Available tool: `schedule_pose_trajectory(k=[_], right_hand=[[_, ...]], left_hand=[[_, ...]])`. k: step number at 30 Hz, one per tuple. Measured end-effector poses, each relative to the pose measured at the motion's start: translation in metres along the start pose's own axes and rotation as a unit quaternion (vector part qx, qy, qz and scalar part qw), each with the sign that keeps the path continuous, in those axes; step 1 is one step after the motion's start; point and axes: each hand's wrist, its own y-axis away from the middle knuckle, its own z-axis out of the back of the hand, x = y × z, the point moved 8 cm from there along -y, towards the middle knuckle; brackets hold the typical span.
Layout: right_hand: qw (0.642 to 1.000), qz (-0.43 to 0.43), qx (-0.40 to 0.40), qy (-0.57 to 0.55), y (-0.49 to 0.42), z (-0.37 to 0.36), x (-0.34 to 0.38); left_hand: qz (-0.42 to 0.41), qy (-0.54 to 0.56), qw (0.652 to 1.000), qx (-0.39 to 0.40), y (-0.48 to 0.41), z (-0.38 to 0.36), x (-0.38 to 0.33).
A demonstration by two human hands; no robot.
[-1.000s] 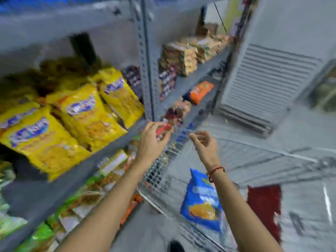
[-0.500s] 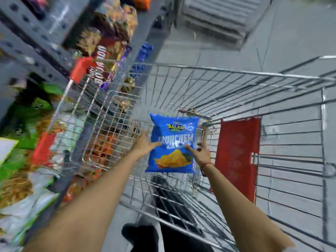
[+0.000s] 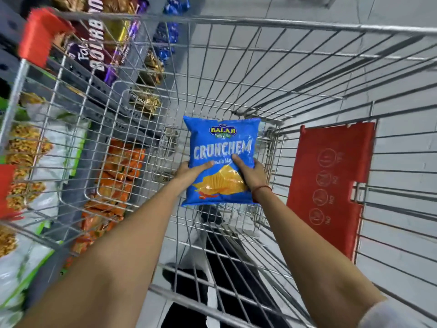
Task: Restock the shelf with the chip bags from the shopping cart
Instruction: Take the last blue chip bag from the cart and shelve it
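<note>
both hands (image 3: 189,172) (image 3: 250,172) clamp blue chip bag (image 3: 221,147) sides (thumbs on front), inside cart (image 3: 260,21).

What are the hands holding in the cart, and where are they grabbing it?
Both hands hold the blue chip bag inside the shopping cart. The left hand grips its left edge and the right hand its right edge, thumbs pressed on the front.

fingers of both hands: all but the thumbs hidden behind the blue chip bag (image 3: 221,159) | shelf (image 3: 71,74) at 9 o'clock: cut by left edge, packets blurred | red cart corner (image 3: 39,36) at 10 o'clock: blurred | flap icons (image 3: 327,183) at 3 o'clock: too small to read
</note>
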Motion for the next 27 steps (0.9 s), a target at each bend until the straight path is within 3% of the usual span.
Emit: schedule_pose_trajectory(k=[8,15,20,27], right_hand=[[0.995,0.098,-0.005,-0.013,0.068,-0.003,0.058],[0.966,0.236,0.025,-0.099,0.150,-0.007,0.149],[0.935,0.315,0.060,-0.150,0.244,-0.022,0.236],[0.855,0.469,0.141,-0.172,0.398,-0.064,0.357]], left_hand=[[-0.047,0.040,0.998,0.013,0.073,0.032,-0.044],[-0.207,0.041,0.977,-0.031,0.184,0.075,-0.116],[-0.363,0.076,0.925,-0.082,0.300,0.120,-0.174],[-0.515,0.116,0.829,-0.185,0.476,0.209,-0.221]])
